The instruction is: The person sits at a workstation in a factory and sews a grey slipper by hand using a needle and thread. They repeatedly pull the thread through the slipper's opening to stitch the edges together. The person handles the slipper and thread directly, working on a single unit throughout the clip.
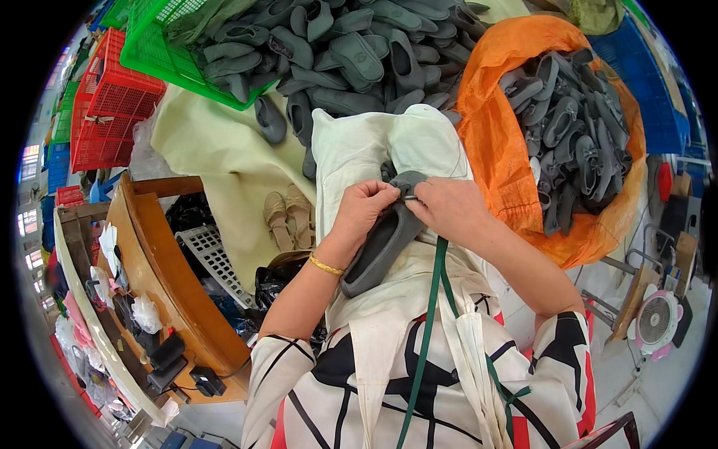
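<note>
A dark grey slip-on shoe (385, 251) lies across my lap on a white apron (426, 146), its opening up and its heel toward me. At the shoe's toe end, my left hand (365, 209) is closed in a pinch of thumb and forefinger; what sits between the tips is too small to make out. My right hand (455, 203) curls over the toe from the other side, its fingers closed on the shoe. A small shiny band shows by the right fingertips. The fingers of both hands nearly meet there and hide part of the toe.
Ahead, many grey shoes (359, 60) are heaped beside a green crate (149, 45). An orange sack (486, 82) of similar shoes stands at the right. Beige sandals (288, 217) lie left of my lap, near a wooden table (179, 269). A fan (658, 318) stands far right.
</note>
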Action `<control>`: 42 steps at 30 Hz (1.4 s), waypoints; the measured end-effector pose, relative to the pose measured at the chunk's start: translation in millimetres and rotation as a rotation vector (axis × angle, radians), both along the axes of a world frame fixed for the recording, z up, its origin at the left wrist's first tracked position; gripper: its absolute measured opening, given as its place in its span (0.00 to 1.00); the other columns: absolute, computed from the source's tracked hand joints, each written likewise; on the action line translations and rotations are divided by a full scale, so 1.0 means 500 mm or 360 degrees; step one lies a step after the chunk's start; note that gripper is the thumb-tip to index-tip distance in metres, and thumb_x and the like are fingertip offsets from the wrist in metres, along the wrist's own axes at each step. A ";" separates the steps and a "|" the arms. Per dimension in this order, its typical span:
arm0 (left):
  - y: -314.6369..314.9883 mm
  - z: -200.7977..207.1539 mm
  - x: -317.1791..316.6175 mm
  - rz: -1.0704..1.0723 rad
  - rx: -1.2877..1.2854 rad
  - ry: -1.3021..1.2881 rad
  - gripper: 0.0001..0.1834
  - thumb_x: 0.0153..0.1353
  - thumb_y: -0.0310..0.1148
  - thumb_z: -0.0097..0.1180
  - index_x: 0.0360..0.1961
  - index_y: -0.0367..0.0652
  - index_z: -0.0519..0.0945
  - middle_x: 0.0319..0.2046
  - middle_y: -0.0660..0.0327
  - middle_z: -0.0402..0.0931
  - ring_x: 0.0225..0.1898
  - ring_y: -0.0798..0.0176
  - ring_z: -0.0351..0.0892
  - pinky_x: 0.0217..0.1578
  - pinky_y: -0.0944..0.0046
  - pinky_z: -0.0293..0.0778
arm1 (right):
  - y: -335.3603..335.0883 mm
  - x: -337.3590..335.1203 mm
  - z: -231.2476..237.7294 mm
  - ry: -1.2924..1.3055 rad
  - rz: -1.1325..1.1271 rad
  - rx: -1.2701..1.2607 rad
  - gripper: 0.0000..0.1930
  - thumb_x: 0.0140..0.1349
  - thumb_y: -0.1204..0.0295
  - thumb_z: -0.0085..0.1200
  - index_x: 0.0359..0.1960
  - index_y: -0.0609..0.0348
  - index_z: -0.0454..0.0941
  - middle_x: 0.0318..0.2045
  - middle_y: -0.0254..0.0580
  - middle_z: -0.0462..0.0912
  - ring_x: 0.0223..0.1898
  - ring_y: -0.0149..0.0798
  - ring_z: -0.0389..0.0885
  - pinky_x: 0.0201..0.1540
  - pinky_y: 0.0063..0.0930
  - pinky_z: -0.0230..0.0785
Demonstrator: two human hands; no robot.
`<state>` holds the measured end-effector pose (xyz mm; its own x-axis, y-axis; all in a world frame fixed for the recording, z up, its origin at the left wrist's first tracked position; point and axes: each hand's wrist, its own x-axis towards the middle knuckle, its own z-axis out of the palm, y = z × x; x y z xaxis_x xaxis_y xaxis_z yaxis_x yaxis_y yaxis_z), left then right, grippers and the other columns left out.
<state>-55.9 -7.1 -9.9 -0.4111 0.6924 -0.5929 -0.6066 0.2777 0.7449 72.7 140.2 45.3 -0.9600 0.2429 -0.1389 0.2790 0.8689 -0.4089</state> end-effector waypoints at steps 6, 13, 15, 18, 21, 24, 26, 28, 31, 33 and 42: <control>-0.002 0.005 -0.006 -0.0029 0.0127 0.0150 0.05 0.62 0.31 0.63 0.33 0.40 0.83 0.29 0.71 0.78 0.28 0.78 0.70 0.31 0.76 0.66 | -0.042 0.037 0.042 0.0064 0.0259 -0.0071 0.14 0.59 0.56 0.58 0.30 0.55 0.79 0.28 0.40 0.79 0.34 0.44 0.83 0.31 0.41 0.73; -0.021 0.050 -0.006 -0.0611 0.0347 0.0499 0.02 0.62 0.26 0.60 0.33 0.38 0.81 0.31 0.70 0.77 0.32 0.77 0.71 0.35 0.73 0.70 | -0.001 0.082 0.004 0.0185 -0.0213 -0.0194 0.10 0.60 0.65 0.59 0.38 0.55 0.77 0.33 0.44 0.78 0.36 0.50 0.82 0.36 0.42 0.75; -0.035 0.050 0.003 -0.0864 0.0295 0.0799 0.02 0.62 0.25 0.60 0.33 0.38 0.81 0.30 0.70 0.77 0.31 0.77 0.71 0.35 0.74 0.70 | 0.006 0.098 -0.040 0.0219 -0.0196 -0.0291 0.09 0.61 0.66 0.59 0.38 0.55 0.77 0.33 0.44 0.79 0.35 0.51 0.82 0.36 0.43 0.75; -0.048 0.075 0.016 -0.0860 0.0060 0.0762 0.04 0.63 0.28 0.60 0.34 0.37 0.80 0.30 0.68 0.77 0.30 0.76 0.71 0.33 0.73 0.70 | 0.012 0.114 -0.059 0.0241 -0.0219 -0.0211 0.07 0.61 0.68 0.59 0.38 0.55 0.77 0.31 0.46 0.79 0.32 0.49 0.82 0.35 0.39 0.74; -0.077 0.060 0.026 -0.0599 -0.0097 0.0373 0.07 0.64 0.29 0.58 0.41 0.38 0.79 0.33 0.69 0.78 0.32 0.76 0.73 0.34 0.73 0.72 | 0.041 0.145 -0.046 0.0054 -0.0506 -0.0941 0.06 0.63 0.70 0.58 0.37 0.57 0.77 0.28 0.41 0.80 0.29 0.39 0.81 0.29 0.30 0.72; -0.079 0.069 0.046 -0.0354 -0.0107 -0.0177 0.17 0.64 0.30 0.58 0.51 0.34 0.75 0.42 0.64 0.78 0.40 0.73 0.75 0.44 0.70 0.72 | 0.071 0.197 -0.011 0.0181 -0.1253 -0.2087 0.04 0.65 0.72 0.56 0.37 0.56 0.76 0.28 0.34 0.81 0.27 0.27 0.77 0.24 0.20 0.67; -0.069 0.074 0.063 -0.0228 0.0016 -0.0474 0.22 0.64 0.31 0.58 0.57 0.32 0.72 0.49 0.61 0.76 0.46 0.71 0.75 0.50 0.68 0.71 | 0.104 0.262 -0.048 0.0698 -0.1557 -0.2672 0.03 0.67 0.70 0.54 0.39 0.54 0.75 0.26 0.27 0.77 0.24 0.21 0.71 0.20 0.15 0.61; -0.052 0.068 0.086 -0.0082 0.0260 -0.0709 0.26 0.64 0.30 0.58 0.61 0.31 0.69 0.55 0.59 0.74 0.51 0.71 0.73 0.54 0.68 0.69 | 0.146 0.311 -0.063 0.1067 -0.1945 -0.2962 0.02 0.68 0.71 0.53 0.39 0.52 0.74 0.21 0.25 0.70 0.20 0.22 0.65 0.19 0.15 0.59; -0.040 0.065 0.114 0.0071 0.0322 -0.0397 0.21 0.64 0.29 0.58 0.58 0.33 0.73 0.54 0.61 0.76 0.52 0.71 0.74 0.55 0.69 0.68 | 0.235 0.426 -0.082 0.1726 -0.2241 -0.2825 0.08 0.70 0.74 0.50 0.31 0.53 0.68 0.17 0.24 0.63 0.18 0.23 0.62 0.18 0.15 0.57; -0.030 0.065 0.120 0.0016 0.0341 -0.0210 0.17 0.64 0.28 0.58 0.54 0.35 0.76 0.48 0.63 0.78 0.47 0.73 0.75 0.51 0.70 0.69 | 0.291 0.585 -0.107 0.2323 -0.2380 -0.2581 0.09 0.69 0.75 0.51 0.29 0.54 0.67 0.15 0.24 0.61 0.17 0.23 0.60 0.19 0.16 0.60; -0.088 0.084 0.105 -0.0395 0.0276 0.0656 0.04 0.63 0.25 0.55 0.37 0.37 0.80 0.31 0.71 0.75 0.30 0.77 0.68 0.33 0.73 0.66 | 0.150 0.358 -0.056 0.1428 -0.1911 -0.1669 0.11 0.72 0.67 0.49 0.50 0.59 0.75 0.32 0.30 0.73 0.29 0.26 0.73 0.39 0.25 0.73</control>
